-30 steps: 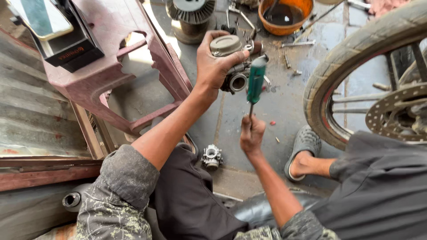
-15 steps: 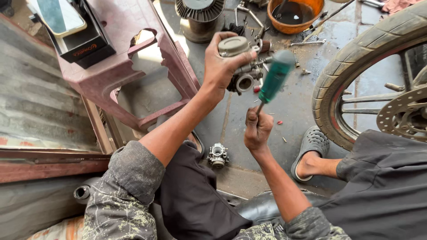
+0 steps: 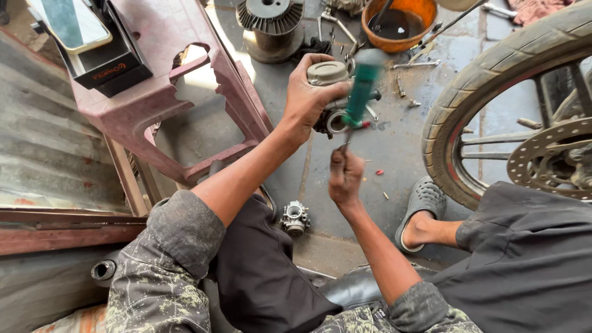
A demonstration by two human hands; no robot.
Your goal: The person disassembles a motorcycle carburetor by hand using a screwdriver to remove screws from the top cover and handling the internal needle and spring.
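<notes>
Left hand (image 3: 311, 98) clamps carburetor (image 3: 330, 117) in the air over the floor, right hand (image 3: 345, 176) fisted on blurred green-handled screwdriver (image 3: 361, 86); a mis-swing could hit fingers or knock the part loose.

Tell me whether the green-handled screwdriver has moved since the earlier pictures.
Yes. The screwdriver, held by its shaft in the right hand, has tipped its handle toward the orange bowl.

Camouflage-print rolled sleeves (image 3: 166, 259), dark trousers (image 3: 530, 259), grey clog (image 3: 422, 200)
</notes>
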